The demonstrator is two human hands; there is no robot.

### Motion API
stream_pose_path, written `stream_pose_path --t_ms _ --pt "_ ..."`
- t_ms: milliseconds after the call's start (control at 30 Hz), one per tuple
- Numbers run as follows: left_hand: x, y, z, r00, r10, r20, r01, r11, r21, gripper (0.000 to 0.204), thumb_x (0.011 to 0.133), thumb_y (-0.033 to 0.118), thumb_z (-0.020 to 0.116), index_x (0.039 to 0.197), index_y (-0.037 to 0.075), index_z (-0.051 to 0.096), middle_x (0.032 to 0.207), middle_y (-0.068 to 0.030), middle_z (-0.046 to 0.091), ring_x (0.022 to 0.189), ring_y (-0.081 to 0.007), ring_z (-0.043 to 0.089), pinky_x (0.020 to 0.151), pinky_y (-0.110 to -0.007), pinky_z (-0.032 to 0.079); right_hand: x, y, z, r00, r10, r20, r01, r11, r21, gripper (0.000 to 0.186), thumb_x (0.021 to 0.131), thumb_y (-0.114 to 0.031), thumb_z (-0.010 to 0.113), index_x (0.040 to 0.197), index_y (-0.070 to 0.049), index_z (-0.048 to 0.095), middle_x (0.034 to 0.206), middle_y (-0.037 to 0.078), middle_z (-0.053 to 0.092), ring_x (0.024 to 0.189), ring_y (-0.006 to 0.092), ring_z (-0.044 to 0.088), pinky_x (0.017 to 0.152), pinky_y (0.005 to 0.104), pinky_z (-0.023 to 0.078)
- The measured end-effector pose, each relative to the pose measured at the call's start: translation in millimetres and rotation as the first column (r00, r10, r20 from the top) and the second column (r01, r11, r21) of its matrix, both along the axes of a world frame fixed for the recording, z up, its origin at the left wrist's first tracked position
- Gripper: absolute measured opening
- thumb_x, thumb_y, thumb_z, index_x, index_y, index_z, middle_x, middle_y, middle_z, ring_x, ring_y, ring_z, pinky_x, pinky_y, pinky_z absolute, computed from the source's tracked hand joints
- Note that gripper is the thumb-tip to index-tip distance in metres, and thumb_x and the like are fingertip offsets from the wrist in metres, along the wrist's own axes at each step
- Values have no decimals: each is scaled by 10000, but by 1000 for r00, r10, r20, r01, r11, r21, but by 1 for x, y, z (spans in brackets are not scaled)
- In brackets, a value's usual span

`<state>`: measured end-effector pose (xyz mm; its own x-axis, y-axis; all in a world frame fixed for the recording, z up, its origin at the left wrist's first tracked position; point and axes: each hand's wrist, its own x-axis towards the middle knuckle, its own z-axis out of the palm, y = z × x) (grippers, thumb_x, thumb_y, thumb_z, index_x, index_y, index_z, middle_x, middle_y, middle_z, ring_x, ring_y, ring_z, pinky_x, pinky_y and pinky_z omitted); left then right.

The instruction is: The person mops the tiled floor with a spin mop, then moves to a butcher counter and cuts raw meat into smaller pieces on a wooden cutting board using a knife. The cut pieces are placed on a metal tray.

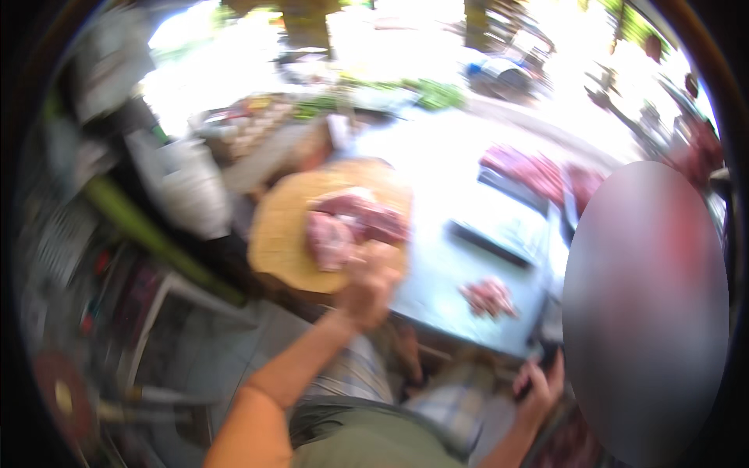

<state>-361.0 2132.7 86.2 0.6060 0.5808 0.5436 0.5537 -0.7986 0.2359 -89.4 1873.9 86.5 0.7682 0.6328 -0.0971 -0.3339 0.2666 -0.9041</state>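
My left hand (pixel 370 285) is closed at the near edge of a piece of raw meat (pixel 331 238), its fingers against the meat. The meat lies on a thick, round wooden chopping block (pixel 281 234). Lower right, beside the table's near corner, my right hand (pixel 538 384) is wrapped round a dark handle (pixel 549 356). Motion blur smears whatever the handle belongs to. A small heap of meat pieces (pixel 488 298) lies on the pale blue tabletop (pixel 437 300), between the block and my right hand.
A dark-edged tray (pixel 503 226) stands right of the block, with longer meat slabs (pixel 523 168) behind it. Egg trays (pixel 261 125) and green vegetables (pixel 437 93) are at the back. White bags (pixel 191 187) hang left. A large blurred patch covers the right side.
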Motion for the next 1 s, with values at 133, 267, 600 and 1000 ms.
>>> stream_pose_path --t_ms 133,267,600,1000 --pt "21 -11 3 999 -21 -45 21 1000 6 122 884 91 611 990 34 629 1360 -223 497 1361 -399 401 1121 -569 266 2 6 -10 981 17 195 0 996 -85 680 855 17 551 1512 -18 383 930 95 556 566 124 519 413 252 436" --pt "40 -13 1 999 34 -39 -36 999 -36 202 861 122 668 1042 39 632 1404 -202 471 1377 -381 383 1136 -557 252 6 6 -11 971 164 177 -144 982 -120 512 835 -88 690 1335 -93 582 834 112 680 704 269 639 687 459 537" --pt "40 13 -20 950 232 -209 -241 970 -18 432 839 103 660 1259 9 625 1364 -185 548 1329 -346 458 1105 -456 358 4 -2 17 977 -27 212 29 1000 -7 595 833 88 541 1422 35 476 698 99 580 490 138 502 452 242 421" --pt "173 -95 -21 847 -528 61 488 728 -482 139 842 19 641 978 5 669 1054 -162 648 1029 -360 592 896 -428 494 33 -42 11 929 -346 130 302 913 273 542 952 -169 672 1424 4 469 958 139 583 627 157 559 475 267 469"
